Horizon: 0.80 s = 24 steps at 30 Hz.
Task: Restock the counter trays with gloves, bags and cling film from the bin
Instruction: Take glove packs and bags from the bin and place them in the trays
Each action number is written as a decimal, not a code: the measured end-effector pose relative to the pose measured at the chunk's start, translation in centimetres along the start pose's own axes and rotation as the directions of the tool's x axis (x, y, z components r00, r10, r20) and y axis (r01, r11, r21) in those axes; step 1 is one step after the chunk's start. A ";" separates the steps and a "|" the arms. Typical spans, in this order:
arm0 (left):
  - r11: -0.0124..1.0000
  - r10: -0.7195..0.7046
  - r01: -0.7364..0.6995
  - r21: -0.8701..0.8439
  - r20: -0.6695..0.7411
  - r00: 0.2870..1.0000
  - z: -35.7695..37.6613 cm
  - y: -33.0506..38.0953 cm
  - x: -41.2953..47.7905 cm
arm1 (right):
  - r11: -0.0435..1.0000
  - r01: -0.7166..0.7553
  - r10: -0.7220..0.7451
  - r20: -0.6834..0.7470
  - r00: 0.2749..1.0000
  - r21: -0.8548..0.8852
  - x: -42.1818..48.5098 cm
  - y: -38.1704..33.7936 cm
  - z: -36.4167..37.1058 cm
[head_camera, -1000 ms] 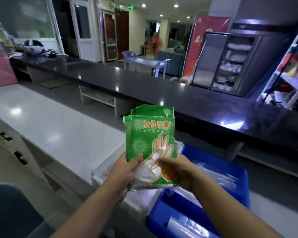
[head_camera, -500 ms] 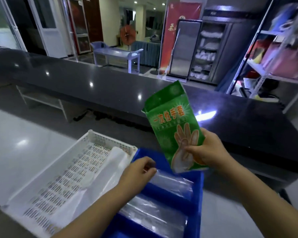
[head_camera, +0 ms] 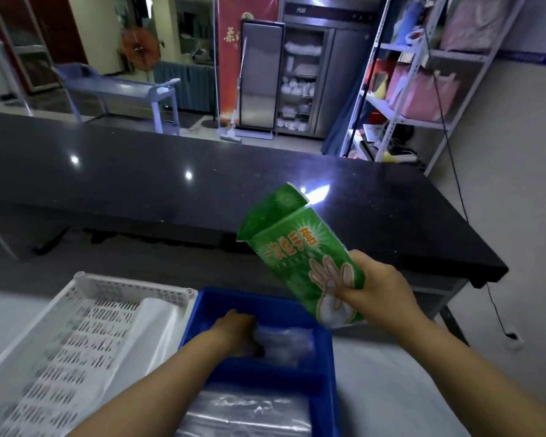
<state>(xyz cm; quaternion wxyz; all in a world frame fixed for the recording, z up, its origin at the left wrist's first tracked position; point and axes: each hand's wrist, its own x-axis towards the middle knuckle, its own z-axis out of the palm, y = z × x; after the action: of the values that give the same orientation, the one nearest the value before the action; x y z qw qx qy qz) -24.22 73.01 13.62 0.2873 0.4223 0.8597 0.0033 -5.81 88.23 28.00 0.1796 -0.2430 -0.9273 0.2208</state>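
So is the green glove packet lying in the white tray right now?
No, the green glove packet is held up in the right hand above the blue bin, apart from the white tray.

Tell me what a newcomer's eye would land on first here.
The bright green glove packet, held tilted in the right hand above the blue bin. Next, the left hand reaching down among clear plastic packs inside that bin, beside the white slotted tray.

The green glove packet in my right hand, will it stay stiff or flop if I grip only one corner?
Probably floppy: the green glove packet already creases under the right hand, its top flap bent. Likely light, since one hand holds it aloft.
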 end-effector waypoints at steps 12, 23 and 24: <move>0.975 0.220 -0.216 0.044 -0.208 0.953 0.5 -0.5 -3.6 | 0.969 0.017 -0.001 0.064 0.998 -0.248 0.6 -1.5 3.4; 0.799 0.565 -0.315 0.512 -0.461 0.685 1.0 -0.9 -12.8 | 0.950 0.155 -0.034 0.403 0.915 -0.270 3.9 -4.6 5.6; 0.794 0.574 -0.319 0.517 -0.467 0.673 1.4 -1.0 -13.3 | 0.940 0.186 -0.033 0.464 0.885 -0.288 4.0 -4.5 6.3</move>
<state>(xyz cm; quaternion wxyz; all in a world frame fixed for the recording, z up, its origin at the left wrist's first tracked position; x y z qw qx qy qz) -17.97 62.37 18.73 -0.1025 0.6484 0.7535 0.0364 -13.59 84.78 25.86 -0.0714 -0.1578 -0.9793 0.1052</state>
